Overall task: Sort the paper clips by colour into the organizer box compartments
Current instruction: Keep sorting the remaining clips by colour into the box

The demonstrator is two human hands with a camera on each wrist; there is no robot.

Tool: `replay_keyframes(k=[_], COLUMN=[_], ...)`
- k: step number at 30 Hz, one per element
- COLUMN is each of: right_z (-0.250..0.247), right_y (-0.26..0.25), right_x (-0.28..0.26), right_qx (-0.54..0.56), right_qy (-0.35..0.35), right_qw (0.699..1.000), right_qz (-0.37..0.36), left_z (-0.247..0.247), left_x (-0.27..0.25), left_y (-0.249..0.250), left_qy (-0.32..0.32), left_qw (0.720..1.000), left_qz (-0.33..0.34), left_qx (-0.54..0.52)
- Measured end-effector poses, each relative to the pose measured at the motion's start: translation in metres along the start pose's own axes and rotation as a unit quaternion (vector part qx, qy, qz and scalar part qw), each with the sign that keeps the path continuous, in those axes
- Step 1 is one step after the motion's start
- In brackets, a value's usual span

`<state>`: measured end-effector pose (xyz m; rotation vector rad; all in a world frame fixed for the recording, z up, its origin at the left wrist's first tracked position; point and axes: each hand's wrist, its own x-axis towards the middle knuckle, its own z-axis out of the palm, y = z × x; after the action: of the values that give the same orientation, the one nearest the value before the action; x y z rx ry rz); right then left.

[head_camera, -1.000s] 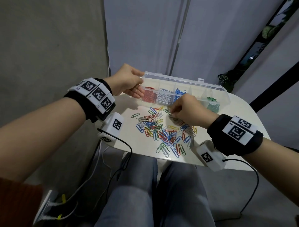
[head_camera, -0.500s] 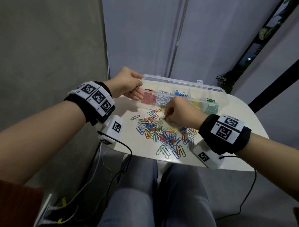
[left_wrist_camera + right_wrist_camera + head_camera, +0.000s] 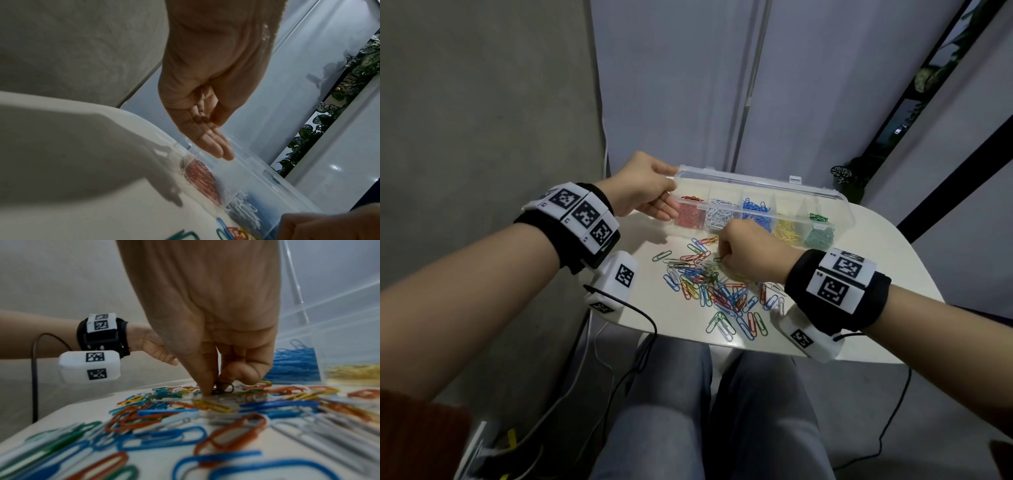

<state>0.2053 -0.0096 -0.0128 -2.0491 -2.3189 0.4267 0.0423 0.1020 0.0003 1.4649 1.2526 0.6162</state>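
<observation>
The clear organizer box (image 3: 743, 178) lies open at the back of the table, with red (image 3: 690, 217), white (image 3: 719, 216), blue (image 3: 756, 209), yellow (image 3: 787, 229) and green (image 3: 818, 236) clips in separate compartments. My left hand (image 3: 666, 190) holds its left end, thumb on the lid corner and fingers (image 3: 216, 146) along the front wall. A pile of mixed paper clips (image 3: 715, 291) is spread in front of the box. My right hand (image 3: 720, 258) is down at the pile's far edge, thumb and forefinger pinching a dark green clip (image 3: 225, 388) that lies on the table.
The small white table (image 3: 876, 274) ends just before my knees (image 3: 671, 394). Cables (image 3: 633, 342) hang off its left front edge. A grey wall stands at the left and a plant (image 3: 849, 178) behind the box's right end.
My right hand has moved left and a little toward me from in front of the box, and has come down onto a green clip. The left hand has stayed on the box.
</observation>
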Motion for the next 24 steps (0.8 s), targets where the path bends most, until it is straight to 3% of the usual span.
replay_keyframes(k=[4,13,17,19,21,23,24], right_z=[0.0,0.003,-0.014,-0.035,-0.053,-0.062,-0.062], right_y=[-0.006,-0.006,0.008,0.022,0.044,0.069,0.081], right_x=[-0.002,-0.002,-0.007,-0.015,-0.025,-0.03,-0.03], right_qx=[-0.053,-0.057,0.059,0.174,0.282,0.321,0.312], right_qy=[0.032,0.06,0.062,0.118,0.221,0.305,0.325], right_qw=[0.998,0.996,0.996,0.977,0.931,0.889,0.882], right_qz=[-0.032,-0.013,0.014,0.035,0.071,0.118,0.14], left_z=[0.001,0.003,0.002,0.002,0.002,0.003,0.003], left_x=[-0.001,-0.003,-0.003,-0.003,-0.003,-0.003,-0.003], left_y=[0.001,0.003,0.002,0.001,0.001,0.002,0.002], left_qy=[0.001,0.005,0.004,0.003,0.002,0.003,0.003], left_qw=[1.0,1.0,1.0,1.0,1.0,1.0,1.0], left_qz=[-0.001,-0.002,0.0,0.003,0.009,0.015,0.019], left_qx=[-0.001,0.003,0.003,0.003,0.008,0.017,0.023])
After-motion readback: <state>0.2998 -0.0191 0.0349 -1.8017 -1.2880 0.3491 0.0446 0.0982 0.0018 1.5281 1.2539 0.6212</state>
